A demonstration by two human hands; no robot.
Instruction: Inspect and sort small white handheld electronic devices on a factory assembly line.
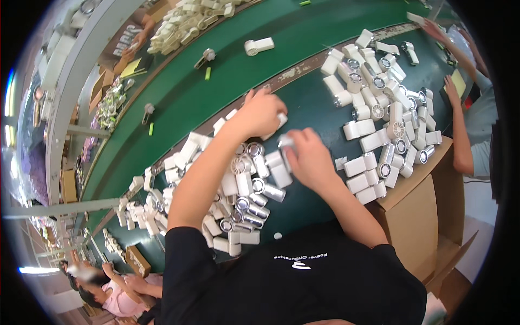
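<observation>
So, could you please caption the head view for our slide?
Left hand and right hand among white fans on a green table.

Smooth, partly glossy plastic fans (pixel 359 129) lie by the cardboard box (pixel 409 216). The shirt (pixel 227 287) left of it is cloth.

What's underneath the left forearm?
White fan units lie heaped on both sides of the left forearm. Whatever lies directly beneath it is covered, so how many units are there, or how they lie, cannot be seen.
</observation>
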